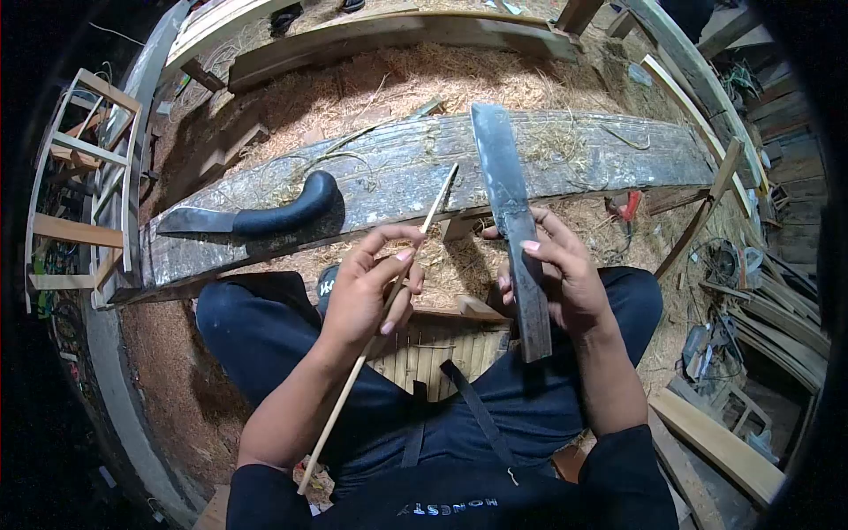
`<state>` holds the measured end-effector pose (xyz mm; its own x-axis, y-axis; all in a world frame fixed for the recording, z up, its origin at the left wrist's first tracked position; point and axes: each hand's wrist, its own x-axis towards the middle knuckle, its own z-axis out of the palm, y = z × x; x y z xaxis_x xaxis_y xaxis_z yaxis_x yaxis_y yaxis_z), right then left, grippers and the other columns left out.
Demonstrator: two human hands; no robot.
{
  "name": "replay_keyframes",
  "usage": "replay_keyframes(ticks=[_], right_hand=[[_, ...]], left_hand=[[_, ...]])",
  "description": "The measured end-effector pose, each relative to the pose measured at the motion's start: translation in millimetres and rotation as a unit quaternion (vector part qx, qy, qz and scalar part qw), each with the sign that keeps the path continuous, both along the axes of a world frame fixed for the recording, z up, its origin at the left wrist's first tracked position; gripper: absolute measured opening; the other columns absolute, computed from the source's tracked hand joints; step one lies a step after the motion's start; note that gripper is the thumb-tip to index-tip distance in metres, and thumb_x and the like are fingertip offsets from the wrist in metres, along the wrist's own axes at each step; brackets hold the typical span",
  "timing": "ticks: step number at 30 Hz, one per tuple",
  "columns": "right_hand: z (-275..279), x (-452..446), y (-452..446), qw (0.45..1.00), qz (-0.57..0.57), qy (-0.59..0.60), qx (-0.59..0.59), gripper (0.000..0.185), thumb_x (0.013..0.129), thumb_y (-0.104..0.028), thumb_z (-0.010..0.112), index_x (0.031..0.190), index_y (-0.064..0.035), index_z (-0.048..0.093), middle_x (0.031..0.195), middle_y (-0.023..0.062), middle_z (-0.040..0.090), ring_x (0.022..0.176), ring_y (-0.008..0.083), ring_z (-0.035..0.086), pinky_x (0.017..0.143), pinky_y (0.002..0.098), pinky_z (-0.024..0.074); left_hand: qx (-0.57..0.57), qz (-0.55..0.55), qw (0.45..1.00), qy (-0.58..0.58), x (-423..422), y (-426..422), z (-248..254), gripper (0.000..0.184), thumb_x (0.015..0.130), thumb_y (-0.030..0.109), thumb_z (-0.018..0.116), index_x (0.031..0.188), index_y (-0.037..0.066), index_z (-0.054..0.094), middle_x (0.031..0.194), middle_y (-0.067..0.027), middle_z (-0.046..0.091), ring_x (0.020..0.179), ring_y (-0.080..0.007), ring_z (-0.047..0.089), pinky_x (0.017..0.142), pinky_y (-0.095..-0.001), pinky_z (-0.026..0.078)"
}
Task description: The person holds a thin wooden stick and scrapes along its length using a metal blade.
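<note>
My left hand pinches a thin wooden stick between thumb and fingers. The stick slants from beside my forearm up to a pale tip over the plank. In my right hand is a machete with a broad grey blade and squared end, pointing away from me. Its dark, straight handle runs down past my palm. A gap separates the stick from the blade. On the weathered wooden plank in front lies a knife with a curved black handle, blade to the left, touched by neither hand.
Wood shavings cover the ground beyond the plank. A slatted wooden piece sits between my legs. At the left stands a wooden frame. Boards and strips lie at the right, near a red-handled tool.
</note>
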<state>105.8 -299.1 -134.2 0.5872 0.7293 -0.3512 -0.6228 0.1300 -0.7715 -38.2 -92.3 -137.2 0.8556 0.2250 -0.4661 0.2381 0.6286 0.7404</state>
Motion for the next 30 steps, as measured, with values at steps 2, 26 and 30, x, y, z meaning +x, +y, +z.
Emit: replay_keyframes(ticks=[2,26,30], right_hand=[[-0.7,0.9,-1.6,1.0,0.002,0.001,-0.008,0.043,0.097,-0.01,0.052,0.136,0.0038,0.039,0.124,0.0277,0.06,0.075,0.0246,0.068,0.06,0.0346,0.0634],[0.9,8.6,-13.5,0.999,-0.01,0.029,0.017,0.027,0.102,-0.018,0.048,0.12,0.0012,0.047,0.114,0.0184,0.065,0.071,0.0199,0.067,0.056,0.033,0.06],[1.1,15.0,-19.1,0.999,-0.023,0.034,0.029,0.027,0.102,-0.02,0.048,0.119,0.0014,0.048,0.112,0.0182,0.065,0.07,0.0196,0.067,0.056,0.0332,0.0596]], left_hand=[[-0.007,-0.038,0.999,-0.02,-2.2,9.0,-7.6,0.03,0.102,0.012,0.042,0.122,-0.004,0.056,0.083,-0.0175,0.068,0.035,-0.0114,0.046,0.038,-0.0228,0.042],[0.315,0.011,0.947,-0.069,33.9,42.9,45.9,0.042,0.109,0.033,0.045,0.11,-0.004,0.065,0.067,-0.0012,0.056,0.054,-0.0082,0.055,0.05,-0.0232,0.045],[0.468,-0.002,0.882,-0.061,56.8,39.0,58.4,0.037,0.107,0.031,0.052,0.098,0.0,0.07,0.06,0.0065,0.041,0.055,-0.0032,0.036,0.049,-0.025,0.026]])
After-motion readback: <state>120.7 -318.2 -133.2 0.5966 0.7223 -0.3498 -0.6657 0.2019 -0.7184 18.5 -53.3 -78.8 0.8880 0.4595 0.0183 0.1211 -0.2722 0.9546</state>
